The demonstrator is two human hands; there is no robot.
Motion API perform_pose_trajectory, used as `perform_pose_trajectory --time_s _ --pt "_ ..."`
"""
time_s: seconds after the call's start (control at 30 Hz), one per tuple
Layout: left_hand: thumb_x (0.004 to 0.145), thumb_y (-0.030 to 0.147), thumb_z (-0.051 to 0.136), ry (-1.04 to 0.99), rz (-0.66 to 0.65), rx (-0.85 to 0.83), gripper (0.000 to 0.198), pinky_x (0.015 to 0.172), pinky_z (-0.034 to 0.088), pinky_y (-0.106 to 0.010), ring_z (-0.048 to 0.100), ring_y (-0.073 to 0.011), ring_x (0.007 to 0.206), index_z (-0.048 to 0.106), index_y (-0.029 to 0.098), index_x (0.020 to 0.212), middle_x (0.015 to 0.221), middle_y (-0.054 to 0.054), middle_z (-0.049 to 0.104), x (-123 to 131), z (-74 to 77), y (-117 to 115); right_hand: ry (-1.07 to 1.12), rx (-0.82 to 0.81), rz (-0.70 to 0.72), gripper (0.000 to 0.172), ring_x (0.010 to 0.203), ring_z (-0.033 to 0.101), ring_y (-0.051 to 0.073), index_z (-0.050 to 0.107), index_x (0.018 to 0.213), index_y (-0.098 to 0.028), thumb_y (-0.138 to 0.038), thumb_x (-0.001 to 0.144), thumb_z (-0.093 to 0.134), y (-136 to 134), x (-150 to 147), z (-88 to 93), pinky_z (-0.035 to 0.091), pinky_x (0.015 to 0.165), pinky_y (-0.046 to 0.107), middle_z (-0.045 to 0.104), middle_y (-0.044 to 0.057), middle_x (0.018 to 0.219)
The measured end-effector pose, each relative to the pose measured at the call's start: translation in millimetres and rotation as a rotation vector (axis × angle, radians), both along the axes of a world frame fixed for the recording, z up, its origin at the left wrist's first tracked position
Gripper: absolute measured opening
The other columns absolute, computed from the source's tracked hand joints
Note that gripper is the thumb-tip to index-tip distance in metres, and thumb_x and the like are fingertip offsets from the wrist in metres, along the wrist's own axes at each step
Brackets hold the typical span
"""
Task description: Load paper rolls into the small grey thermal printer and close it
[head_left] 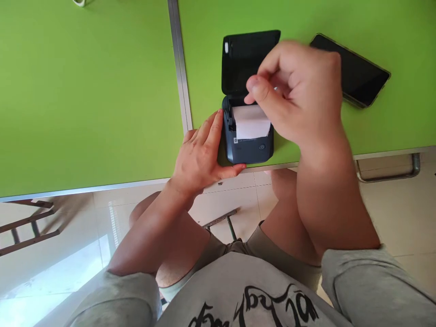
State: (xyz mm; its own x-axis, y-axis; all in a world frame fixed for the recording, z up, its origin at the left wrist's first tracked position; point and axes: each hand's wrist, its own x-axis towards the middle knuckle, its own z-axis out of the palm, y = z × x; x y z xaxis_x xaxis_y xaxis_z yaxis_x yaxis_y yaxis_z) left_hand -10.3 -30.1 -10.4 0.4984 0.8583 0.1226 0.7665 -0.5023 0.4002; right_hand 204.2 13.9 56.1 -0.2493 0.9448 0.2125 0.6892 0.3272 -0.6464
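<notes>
One splayed left hand [200, 156] braces a boxy dark-blue plastic printer [248, 153]; right hand [301, 86] curled at one o'clock, grip unclear; seemingly adjusting white paper strip [252, 126] needs steadiness.

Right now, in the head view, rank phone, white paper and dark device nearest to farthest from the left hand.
1. Dark device: touching the left hand.
2. White paper: on the device.
3. Phone: right, past the right hand.
</notes>
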Motion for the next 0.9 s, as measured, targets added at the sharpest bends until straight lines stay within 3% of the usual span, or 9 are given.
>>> perform_pose_trajectory --time_s 0.1,0.27,0.37,0.6,0.73,0.9 --pt "0.085 0.097 0.035 0.005 -0.006 0.0 0.118 0.109 0.049 -0.048 0.055 -0.0391 0.144 0.031 0.009 0.164 0.161 -0.027 0.048 0 -0.1 -1 -0.171 0.062 -0.026 0.015 0.072 0.067 0.023 0.074 0.085 -0.022 -0.03 0.093 0.065 1 -7 1.5 0.046 0.071 0.039 0.077 0.004 0.081" --pt "0.088 0.093 0.035 -0.003 -0.027 -0.018 0.114 0.108 0.049 -0.049 0.058 -0.0388 0.14 0.028 0.01 0.165 0.159 -0.025 0.051 1 0.5 -1 -0.505 -0.062 -0.075 0.016 0.076 0.066 0.029 0.083 0.098 -0.027 -0.028 0.089 0.07 -1 -11 7.7 0.044 0.069 0.042 0.077 0.007 0.082" --pt "0.089 0.092 0.034 -0.011 -0.029 -0.026 0.113 0.108 0.048 -0.049 0.058 -0.0391 0.138 0.028 0.008 0.165 0.158 -0.026 0.052 1 0.6 -1 -0.529 -0.083 -0.063 0.021 0.078 0.067 0.03 0.084 0.102 -0.031 -0.027 0.083 0.075 -2 -9 10.6 0.044 0.066 0.04 0.078 0.005 0.084" --pt "0.085 0.096 0.036 -0.012 -0.042 -0.028 0.121 0.108 0.047 -0.051 0.058 -0.0403 0.137 0.028 0.007 0.165 0.157 -0.027 0.051 1 -1.2 -2 -0.543 -0.218 0.019 0.035 0.102 0.073 0.036 0.077 0.117 -0.036 -0.025 0.083 0.072 4 -4 11.8 0.051 0.073 0.044 0.081 0.0 0.114" --pt "0.086 0.096 0.033 -0.013 -0.041 -0.03 0.121 0.108 0.047 -0.05 0.058 -0.0393 0.137 0.029 0.004 0.165 0.157 -0.028 0.052 1 -2.0 -2 -0.574 -0.218 0.054 0.029 0.098 0.075 0.037 0.076 0.112 -0.034 -0.03 0.084 0.072 9 -7 12.1 0.05 0.07 0.045 0.082 0.0 0.11" --pt "0.085 0.097 0.035 -0.022 -0.036 -0.03 0.121 0.108 0.047 -0.049 0.058 -0.0394 0.137 0.027 0.007 0.166 0.157 -0.026 0.052 1 -2.5 -1 -0.554 -0.235 0.049 0.028 0.102 0.075 0.038 0.077 0.109 -0.032 -0.032 0.082 0.073 13 -10 14.5 0.054 0.082 0.049 0.082 0.002 0.102"
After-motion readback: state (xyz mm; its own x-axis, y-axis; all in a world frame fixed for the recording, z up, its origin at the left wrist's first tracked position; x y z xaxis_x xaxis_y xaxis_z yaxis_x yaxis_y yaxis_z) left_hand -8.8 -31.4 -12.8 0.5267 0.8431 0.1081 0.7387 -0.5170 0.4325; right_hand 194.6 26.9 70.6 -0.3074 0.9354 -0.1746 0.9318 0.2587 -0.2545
